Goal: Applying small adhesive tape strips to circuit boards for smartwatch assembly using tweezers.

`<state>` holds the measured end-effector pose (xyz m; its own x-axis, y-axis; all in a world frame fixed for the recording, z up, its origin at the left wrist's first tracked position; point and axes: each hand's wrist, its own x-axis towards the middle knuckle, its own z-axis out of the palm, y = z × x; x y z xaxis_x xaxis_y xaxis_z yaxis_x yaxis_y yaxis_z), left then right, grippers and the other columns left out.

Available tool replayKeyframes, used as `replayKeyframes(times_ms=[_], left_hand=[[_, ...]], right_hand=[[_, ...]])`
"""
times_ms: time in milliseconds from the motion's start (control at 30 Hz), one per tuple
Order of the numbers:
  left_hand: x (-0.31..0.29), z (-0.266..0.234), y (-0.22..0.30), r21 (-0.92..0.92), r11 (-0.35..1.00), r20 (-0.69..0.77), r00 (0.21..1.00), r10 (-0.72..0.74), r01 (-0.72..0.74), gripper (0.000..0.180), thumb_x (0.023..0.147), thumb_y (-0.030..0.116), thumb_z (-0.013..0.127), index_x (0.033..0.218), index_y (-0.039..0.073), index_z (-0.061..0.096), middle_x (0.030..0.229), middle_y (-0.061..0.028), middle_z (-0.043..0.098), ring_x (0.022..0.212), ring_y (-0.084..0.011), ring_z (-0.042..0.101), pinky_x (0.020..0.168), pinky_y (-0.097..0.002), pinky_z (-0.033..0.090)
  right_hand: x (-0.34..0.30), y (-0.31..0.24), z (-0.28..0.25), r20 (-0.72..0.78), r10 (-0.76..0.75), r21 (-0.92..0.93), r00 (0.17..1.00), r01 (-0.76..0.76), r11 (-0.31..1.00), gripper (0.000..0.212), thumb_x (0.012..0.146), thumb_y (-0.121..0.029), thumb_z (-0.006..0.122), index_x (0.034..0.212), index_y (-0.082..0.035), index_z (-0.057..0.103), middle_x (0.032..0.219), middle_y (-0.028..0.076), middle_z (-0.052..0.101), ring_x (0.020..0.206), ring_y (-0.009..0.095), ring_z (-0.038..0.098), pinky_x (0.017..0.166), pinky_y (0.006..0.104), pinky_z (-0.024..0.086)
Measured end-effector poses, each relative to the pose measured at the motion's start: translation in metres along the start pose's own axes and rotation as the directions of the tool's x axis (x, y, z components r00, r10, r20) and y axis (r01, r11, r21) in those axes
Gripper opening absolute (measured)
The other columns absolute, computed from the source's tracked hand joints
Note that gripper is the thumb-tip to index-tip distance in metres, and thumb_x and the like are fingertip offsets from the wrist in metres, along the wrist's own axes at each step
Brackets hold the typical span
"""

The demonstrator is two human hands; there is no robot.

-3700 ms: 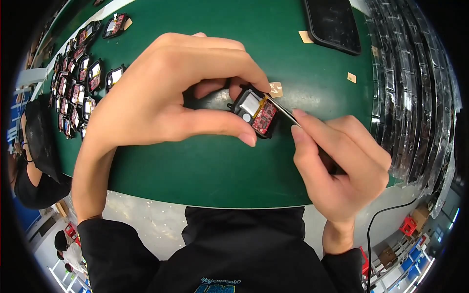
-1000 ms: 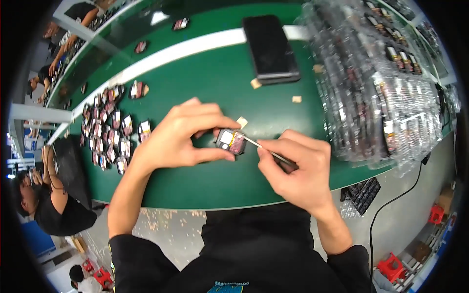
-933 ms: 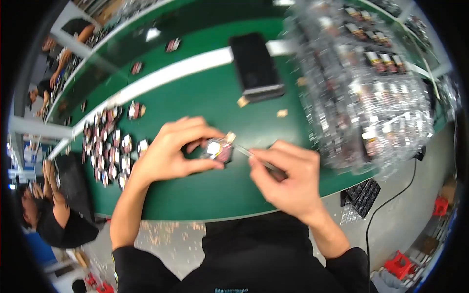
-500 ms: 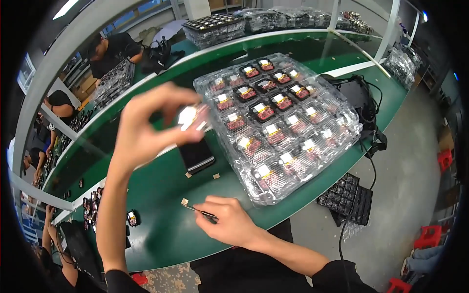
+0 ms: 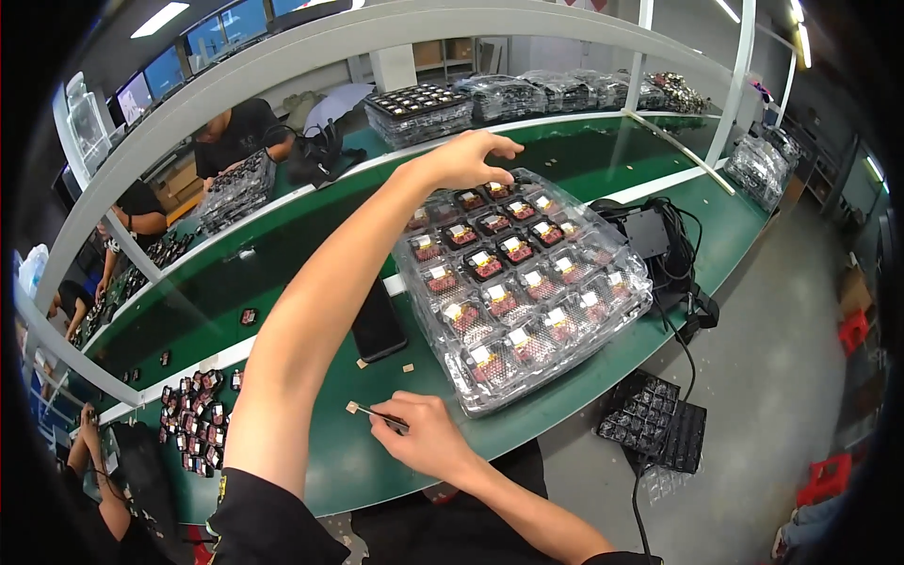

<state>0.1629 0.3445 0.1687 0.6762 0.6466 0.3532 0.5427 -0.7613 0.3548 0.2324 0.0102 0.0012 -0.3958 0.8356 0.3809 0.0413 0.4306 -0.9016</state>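
Thumb and fingers apart, my left hand (image 5: 461,162) hangs over the far edge of the clear tray stack (image 5: 485,403), and I see nothing between them. Just below its thumb, in the far row of the top tray, sits a red-and-black module (image 5: 497,191); by my judgement, that short drop from fingertips to pocket is what the work turns on. From my feed, the stack's long axis seems to slant from its far edge toward the near edge of the green table (image 5: 344,466). My right hand (image 5: 419,435), much farther from that module, is closed round metal tweezers (image 5: 389,420) near the table's near edge, left of the stack; their tip meets or lies just beside a tan square (image 5: 352,408), and I cannot tell if it is pinched. A black phone (image 5: 381,330) lies between left forearm and stack, and a module heap (image 5: 193,428) covers the table's left end. Half a second earlier, my left hand pinches a module left of the stack; now it reaches past the far edge, while the right keeps the tweezers by the tan square.
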Motion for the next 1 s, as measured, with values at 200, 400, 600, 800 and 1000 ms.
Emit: replayKeyframes(times_ms=[200,400,600,800,1000], left_hand=[[-0.089,-0.062,-0.029,0.114,0.978,-0.14,0.978,-0.157,0.173,0.041,0.107,0.024,0.069,0.143,0.003,0.071,0.134,-0.0156,0.077,0.124,-0.028,0.072,0.107,-0.041,0.055],[-0.277,-0.08,-0.078,0.318,0.692,0.073,0.711,-0.7,0.648,0.05,0.102,0.04,0.077,0.135,0.003,0.075,0.132,-0.0193,0.077,0.121,-0.0327,0.073,0.105,-0.0437,0.057],[-0.374,-0.033,-0.074,0.117,0.785,-0.181,0.791,-0.585,0.608,0.044,0.093,0.034,0.087,0.122,0.004,0.077,0.111,-0.0145,0.071,0.098,-0.0278,0.07,0.09,-0.0406,0.057],[-0.394,-0.037,-0.056,0.305,0.613,-0.292,0.685,-0.668,0.729,0.03,0.085,0.03,0.072,0.107,0.009,0.07,0.108,-0.014,0.069,0.105,-0.0368,0.07,0.092,-0.0472,0.057],[-0.433,-0.063,-0.042,0.331,0.543,-0.163,0.613,-0.773,0.772,0.029,0.085,0.028,0.074,0.105,0.008,0.07,0.104,-0.0145,0.071,0.102,-0.0357,0.071,0.09,-0.0463,0.057]], right_hand=[[0.0,0.001,-0.005,-0.011,-0.037,-0.017,0.999,0.037,0.999,0.019,0.094,-0.007,0.079,0.11,0.003,0.082,0.08,0.013,0.072,0.062,0.023,0.068,0.057,0.036,0.052],[0.002,0.001,-0.002,0.054,-0.063,-0.039,0.997,0.065,0.997,0.019,0.093,-0.007,0.08,0.109,0.004,0.082,0.077,0.011,0.069,0.06,0.021,0.066,0.056,0.0356,0.05],[0.001,-0.01,-0.002,0.095,-0.039,-0.076,0.995,0.047,0.996,0.017,0.093,-0.009,0.079,0.107,0.001,0.082,0.079,0.011,0.068,0.059,0.026,0.066,0.056,0.0377,0.051],[0.003,-0.014,-0.001,0.082,-0.022,-0.109,0.996,0.031,0.994,0.019,0.092,-0.005,0.081,0.108,0.005,0.082,0.077,0.01,0.069,0.057,0.018,0.063,0.053,0.0333,0.048],[0.005,-0.018,0.004,0.076,-0.01,-0.121,0.997,0.019,0.992,0.017,0.09,-0.002,0.082,0.106,0.005,0.083,0.073,0.008,0.067,0.057,0.013,0.06,0.052,0.0297,0.043]])
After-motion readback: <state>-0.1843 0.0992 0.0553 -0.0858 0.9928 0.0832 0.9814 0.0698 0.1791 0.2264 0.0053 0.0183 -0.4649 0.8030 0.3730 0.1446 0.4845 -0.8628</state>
